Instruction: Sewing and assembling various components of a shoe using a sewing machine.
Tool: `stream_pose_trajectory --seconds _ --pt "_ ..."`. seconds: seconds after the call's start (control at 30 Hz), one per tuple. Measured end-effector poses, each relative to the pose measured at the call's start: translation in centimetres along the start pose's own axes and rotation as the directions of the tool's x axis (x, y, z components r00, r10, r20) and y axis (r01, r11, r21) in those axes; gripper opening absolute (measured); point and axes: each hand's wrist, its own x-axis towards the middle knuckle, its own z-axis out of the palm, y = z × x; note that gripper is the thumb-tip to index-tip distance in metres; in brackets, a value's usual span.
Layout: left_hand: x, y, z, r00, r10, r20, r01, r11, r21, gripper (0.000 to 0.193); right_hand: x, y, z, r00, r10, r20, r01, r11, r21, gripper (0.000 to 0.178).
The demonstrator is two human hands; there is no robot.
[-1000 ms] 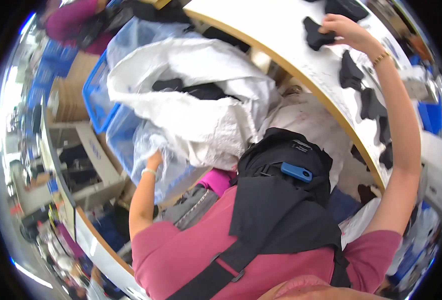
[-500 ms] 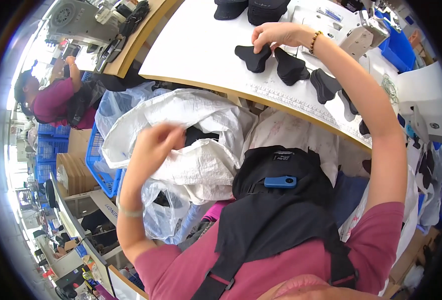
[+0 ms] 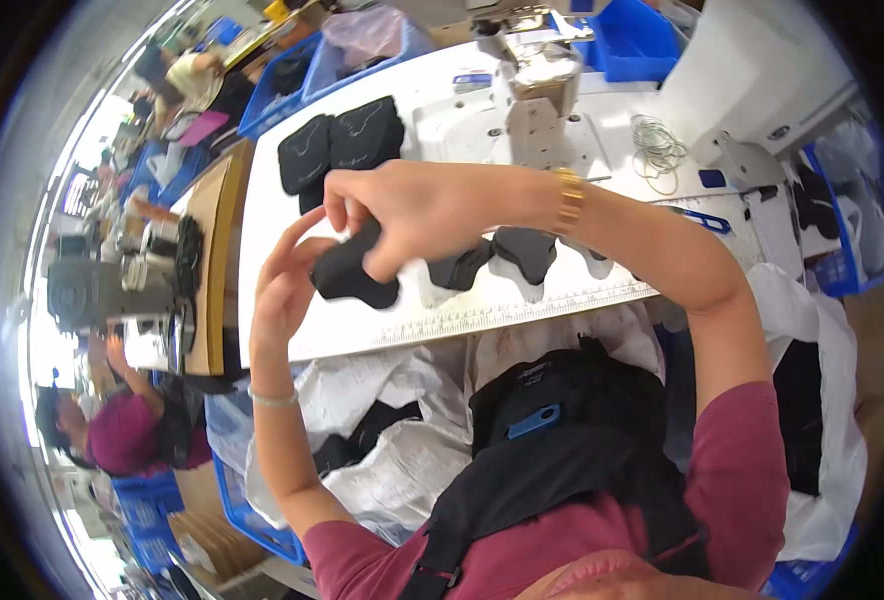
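Over the near left part of the white worktable (image 3: 422,330), my right hand (image 3: 412,210) pinches a black curved fabric piece (image 3: 354,272) between thumb and fingers. At the piece's left edge is my left hand (image 3: 287,285), fingers apart and slightly bent; whether it touches the fabric cannot be made out. More black fabric pieces (image 3: 525,254) lie in a row to the right, partly under my right forearm. Beyond my hands sit two dark stacks of pieces with light line marks (image 3: 367,135).
A sewing machine (image 3: 542,95) stands at the table's back, beside a blue bin (image 3: 637,40) and a coil of pale cord (image 3: 657,150). A ruler strip (image 3: 522,312) runs along the front edge. Below is a white sack (image 3: 402,375) holding black pieces. Another person (image 3: 127,430) sits far left.
My left hand has risen from the white sack to the table. My right hand has lifted a black piece from the row's left end, bringing it toward my left hand. The view has turned.
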Motion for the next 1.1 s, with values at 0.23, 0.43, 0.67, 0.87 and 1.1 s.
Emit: stream_pose_trajectory --seconds 0.23,0.43,0.67,0.87,1.1 --pt "0.5 -3.9 0.9 0.871 -0.401 -0.285 0.482 0.811 0.333 0.043 -19.7 1.8 -9.2 0.944 0.022 -0.328 -0.021 1.000 0.009 0.033" --pt "3.3 -6.3 3.1 0.850 -0.479 -0.220 0.526 0.787 0.322 0.057 -18.1 11.5 -15.0 0.596 0.424 -0.681 -0.459 0.877 0.144 0.028" --pt "4.5 -7.5 5.2 0.865 -0.443 -0.234 0.501 0.744 0.442 0.060 -16.8 24.2 -29.3 0.244 -0.047 -0.969 -0.848 0.474 -0.237 0.041" --pt "5.2 -8.5 6.7 0.921 -0.334 -0.199 0.389 0.802 0.454 0.063 -9.3 24.0 -38.3 0.291 -0.158 -0.944 -0.808 0.488 -0.331 0.046" --pt "2.5 -8.2 6.0 0.871 -0.313 -0.378 0.479 0.709 0.518 0.063 -3.4 24.7 -25.7 0.547 -0.374 -0.749 -0.503 0.568 -0.651 0.045"
